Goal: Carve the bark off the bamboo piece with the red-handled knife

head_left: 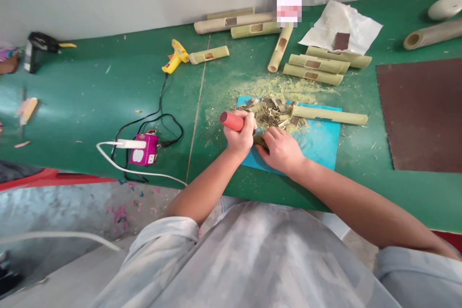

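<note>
The fingers [249, 120] of the left hand [240, 138] are curled fully closed around a red tool handle [232, 121], gripped in a fist. The handle's long axis is laid nearly level across the view, its free rounded end pointed to the left and slightly away; the working end is hidden behind the fist. The right hand [281, 150] is pressed down with its fingers folded over a dark bamboo piece [260, 141], which is touched by both hands and largely covered, so its full length cannot be told. Both hands are placed over the near left part of a blue mat [321, 139] on the green bench [90, 101]. Just beyond the fingers, a heap of shavings [274, 111] is piled on the mat, and a long bamboo tube [330, 115] is laid across it, pointed left to right. Farther off, cut bamboo tubes [314, 68], a yellow glue gun [175, 56] and a purple power strip [144, 150] are seen on the bench.
</note>
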Tool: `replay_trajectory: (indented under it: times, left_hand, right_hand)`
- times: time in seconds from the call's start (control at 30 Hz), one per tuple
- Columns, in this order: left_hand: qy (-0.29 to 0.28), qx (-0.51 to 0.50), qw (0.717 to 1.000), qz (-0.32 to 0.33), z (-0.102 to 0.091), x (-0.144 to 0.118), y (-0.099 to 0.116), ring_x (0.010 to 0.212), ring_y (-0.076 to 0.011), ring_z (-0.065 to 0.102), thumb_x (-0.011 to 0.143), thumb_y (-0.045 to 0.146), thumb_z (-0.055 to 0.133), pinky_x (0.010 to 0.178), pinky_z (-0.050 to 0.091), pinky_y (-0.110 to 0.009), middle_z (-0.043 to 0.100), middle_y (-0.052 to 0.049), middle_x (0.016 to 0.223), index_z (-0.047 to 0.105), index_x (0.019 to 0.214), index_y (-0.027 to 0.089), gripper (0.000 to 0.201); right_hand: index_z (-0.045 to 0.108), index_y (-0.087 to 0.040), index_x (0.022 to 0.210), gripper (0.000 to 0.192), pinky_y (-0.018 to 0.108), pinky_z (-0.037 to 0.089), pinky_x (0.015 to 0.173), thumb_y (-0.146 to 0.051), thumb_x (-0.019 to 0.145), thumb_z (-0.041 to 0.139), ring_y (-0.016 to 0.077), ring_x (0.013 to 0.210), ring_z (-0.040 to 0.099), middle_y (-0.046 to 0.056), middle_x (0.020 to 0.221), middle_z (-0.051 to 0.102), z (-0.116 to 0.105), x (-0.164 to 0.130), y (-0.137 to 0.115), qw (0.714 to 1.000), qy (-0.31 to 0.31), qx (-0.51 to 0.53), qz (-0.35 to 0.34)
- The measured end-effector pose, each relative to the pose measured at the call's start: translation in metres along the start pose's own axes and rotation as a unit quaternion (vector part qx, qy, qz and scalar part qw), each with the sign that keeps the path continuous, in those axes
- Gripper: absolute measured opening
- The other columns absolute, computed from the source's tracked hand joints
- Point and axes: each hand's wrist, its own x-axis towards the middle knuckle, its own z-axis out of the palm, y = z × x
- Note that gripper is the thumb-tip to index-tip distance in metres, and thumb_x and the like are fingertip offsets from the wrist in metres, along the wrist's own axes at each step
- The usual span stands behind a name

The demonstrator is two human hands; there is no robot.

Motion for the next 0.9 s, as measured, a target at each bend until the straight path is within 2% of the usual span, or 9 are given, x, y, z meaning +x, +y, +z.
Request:
replay_trajectory:
  times: [0.13,0.3,0.7,0.9]
  left_hand:
    - [0.019,-0.010,1.000,0.002,0.003,0.002,0.002,0.045,-0.0064,0.050,0.090,0.057,0.070,0.050,0.043,-0.021,0.055,0.005,0.052,0.050,0.068,0.019,0.048]
    - [-0.010,0.005,1.000,0.015,0.001,0.001,0.000,0.049,-0.0067,0.053,0.091,0.051,0.071,0.054,0.046,-0.022,0.056,0.004,0.056,0.052,0.066,0.018,0.045]
    - [-0.013,-0.005,1.000,0.028,0.000,-0.001,-0.002,0.047,-0.0069,0.052,0.093,0.052,0.068,0.052,0.044,-0.021,0.055,0.005,0.054,0.051,0.072,0.020,0.043]
    - [-0.038,0.013,0.999,0.022,-0.004,-0.001,-0.009,0.051,-0.0078,0.055,0.091,0.052,0.069,0.057,0.047,-0.023,0.058,0.004,0.056,0.058,0.073,0.019,0.040]
  right_hand:
    - [0.067,-0.015,0.095,0.020,0.036,0.045,0.076,-0.032,0.098,0.056,0.0264,0.089,0.056,0.013,0.095,0.066,0.002,0.000,0.001,1.000,0.009,0.002,-0.003]
    - [0.067,-0.017,0.093,0.018,0.036,0.045,0.076,-0.032,0.097,0.057,0.0260,0.088,0.056,0.012,0.094,0.066,0.004,-0.001,0.002,1.000,0.015,0.003,-0.011]
    - [0.067,-0.016,0.092,0.020,0.035,0.044,0.074,-0.032,0.098,0.057,0.0247,0.086,0.056,0.012,0.092,0.066,0.004,-0.001,0.002,1.000,0.027,-0.002,-0.016]
    - [0.067,-0.015,0.092,0.019,0.035,0.044,0.072,-0.033,0.096,0.061,0.0248,0.085,0.056,0.012,0.092,0.066,0.006,0.000,0.004,0.999,0.029,0.006,-0.013]
